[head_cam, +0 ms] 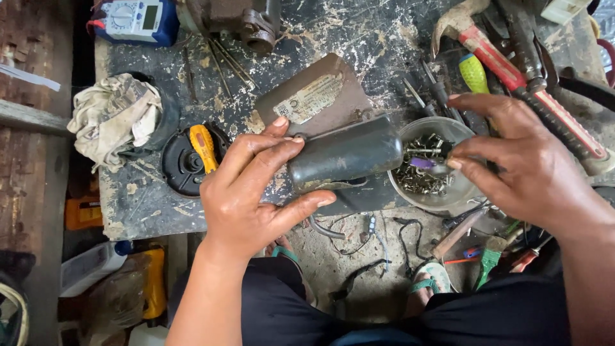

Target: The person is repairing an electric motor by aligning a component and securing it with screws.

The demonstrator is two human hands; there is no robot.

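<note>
My left hand grips a dark cylindrical part, a capacitor-like can lying sideways over the bench's front edge. My right hand hovers over a clear plastic bowl full of small screws and pinches a small purple-tipped piece between thumb and fingers just above the screws. The can's right end almost touches the bowl's rim. A grey metal plate with a label lies behind the can.
A paint-spattered dark workbench carries a claw hammer, a yellow-green screwdriver handle, an orange-handled screwdriver on a round black cover, a rag and a multimeter. Wires and tools lie on the floor by my feet.
</note>
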